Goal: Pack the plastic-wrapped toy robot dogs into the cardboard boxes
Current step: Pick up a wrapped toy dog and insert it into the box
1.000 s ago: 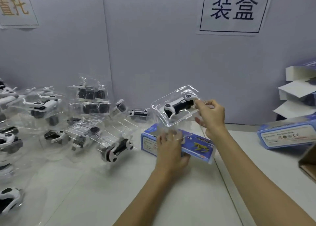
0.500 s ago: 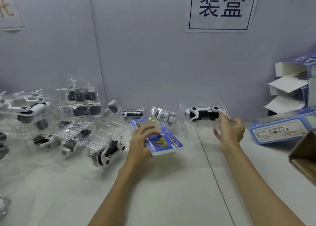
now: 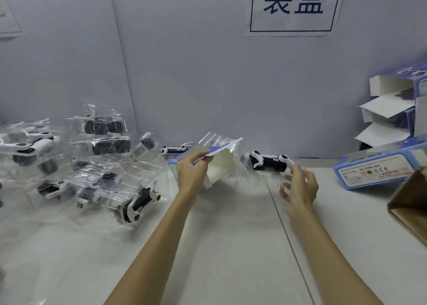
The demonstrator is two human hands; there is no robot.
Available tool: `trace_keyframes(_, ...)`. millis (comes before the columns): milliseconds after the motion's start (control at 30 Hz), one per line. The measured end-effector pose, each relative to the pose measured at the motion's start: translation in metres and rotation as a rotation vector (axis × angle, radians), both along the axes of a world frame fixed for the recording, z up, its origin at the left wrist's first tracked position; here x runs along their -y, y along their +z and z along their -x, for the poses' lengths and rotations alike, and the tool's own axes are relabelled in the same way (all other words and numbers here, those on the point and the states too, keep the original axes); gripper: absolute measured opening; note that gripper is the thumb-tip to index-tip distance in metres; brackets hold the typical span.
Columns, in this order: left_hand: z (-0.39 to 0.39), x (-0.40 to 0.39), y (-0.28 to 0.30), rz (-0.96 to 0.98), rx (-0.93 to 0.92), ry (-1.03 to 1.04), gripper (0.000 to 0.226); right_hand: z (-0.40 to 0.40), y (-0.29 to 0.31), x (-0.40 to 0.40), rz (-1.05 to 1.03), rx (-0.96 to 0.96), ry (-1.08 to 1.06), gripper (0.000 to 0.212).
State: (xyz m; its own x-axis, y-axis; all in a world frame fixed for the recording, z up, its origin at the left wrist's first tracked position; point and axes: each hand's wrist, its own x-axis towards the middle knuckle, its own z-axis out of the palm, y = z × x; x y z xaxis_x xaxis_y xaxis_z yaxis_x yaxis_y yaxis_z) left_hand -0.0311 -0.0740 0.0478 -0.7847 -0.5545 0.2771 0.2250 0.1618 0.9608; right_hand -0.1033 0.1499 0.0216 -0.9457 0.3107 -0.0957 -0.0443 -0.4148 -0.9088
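Hands are working above the white counter (image 3: 231,247). The left hand (image 3: 190,174) is pinching the top edge of a blue box (image 3: 215,163), thumb under and fingers over, tilting it so its white open end is facing right. The right hand (image 3: 298,189) is gripping the clear wrap of a black-and-white dog (image 3: 268,162), fingers curled on the plastic at the toy's right end; the dog is lying level just right of the box mouth, outside it and raised off the counter. A pile of wrapped dogs (image 3: 92,166) is lying on the counter at left, reaching back to the grey wall (image 3: 208,85). At far right a closed blue box (image 3: 376,169) is lying flat, open boxes (image 3: 392,110) are stacked behind it with white flaps out, and a brown carton (image 3: 411,203) is showing its corner at the edge. A sign (image 3: 293,6) with two dark characters is hanging on the wall.
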Motion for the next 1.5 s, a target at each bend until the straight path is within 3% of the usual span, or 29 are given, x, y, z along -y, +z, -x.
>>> trace_keyframes(100,0.007,0.0,0.012,0.02,0.026,0.048,0.01,-0.002,-0.001,0.002,-0.008,-0.005,0.026,0.028)
trace_keyframes(233,0.014,-0.002,0.02,0.211,0.154,0.086,0.011,-0.005,0.002,-0.009,-0.021,-0.022,0.077,0.027)
trace_keyframes(400,0.013,-0.003,0.019,0.354,0.259,0.002,0.022,-0.012,0.007,-0.005,-0.106,-0.033,0.189,0.058)
trace_keyframes(433,0.011,-0.004,0.017,0.413,0.268,-0.013,0.024,-0.011,0.005,-0.003,-0.11,-0.028,0.174,0.056)
trace_keyframes(567,0.0,0.002,0.014,0.452,0.219,-0.098,0.029,-0.002,-0.006,-0.002,-0.173,0.008,0.08,0.012)
trace_keyframes(700,-0.01,0.011,0.015,0.486,0.331,-0.236,0.053,-0.002,-0.014,0.002,-0.325,0.003,-0.083,0.014)
trace_keyframes(833,-0.012,0.001,0.002,0.568,0.376,-0.289,0.058,-0.006,-0.023,0.021,-0.247,0.105,-0.136,0.021)
trace_keyframes(933,-0.014,-0.016,-0.018,0.736,0.324,-0.206,0.06,-0.012,-0.026,0.039,-0.237,0.172,-0.112,0.025)
trace_keyframes(1200,-0.019,-0.02,-0.034,0.805,0.144,-0.074,0.05,-0.008,-0.026,0.047,-0.03,0.177,-0.135,0.03)
trace_keyframes(1300,-0.022,-0.021,-0.043,0.949,0.142,-0.071,0.053,-0.008,-0.025,0.046,-0.044,0.181,-0.173,0.03)
trace_keyframes(1400,-0.022,-0.025,-0.058,1.136,0.137,0.07,0.066,-0.01,-0.025,0.045,-0.069,0.192,-0.161,0.031)
trace_keyframes(1500,-0.017,-0.027,-0.062,1.175,0.108,0.147,0.067,-0.009,-0.025,0.04,-0.097,0.205,-0.043,0.035)
